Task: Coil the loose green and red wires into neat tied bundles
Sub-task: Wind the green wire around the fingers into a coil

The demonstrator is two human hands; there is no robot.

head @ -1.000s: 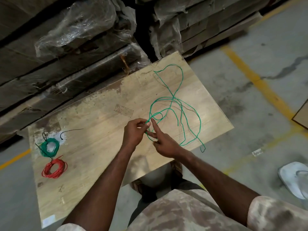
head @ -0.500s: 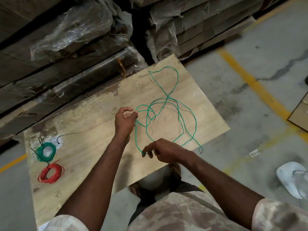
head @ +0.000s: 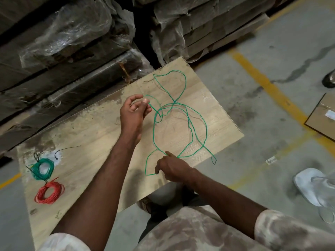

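Note:
A long loose green wire (head: 184,84) sprawls in big loops over the right half of a pale wooden board (head: 94,134). My left hand (head: 135,111) is raised above the board and pinches one end of that wire between thumb and fingers. My right hand (head: 172,168), near the board's front edge, grips a lower loop of the same wire with its index finger pointing out. At the board's left end lie a coiled green bundle (head: 43,168) and a coiled red bundle (head: 49,192). A short black tie wire (head: 66,150) lies beside them.
Plastic-wrapped stacks of boards (head: 72,42) rise behind the board. Concrete floor with yellow lines (head: 268,84) stretches to the right. A cardboard piece (head: 324,116) and a white sandal (head: 311,187) lie on the floor at right.
My hands have drawn apart: the left rose up and away with the wire's end, the right slid down toward the front edge, stretching a long loop between them.

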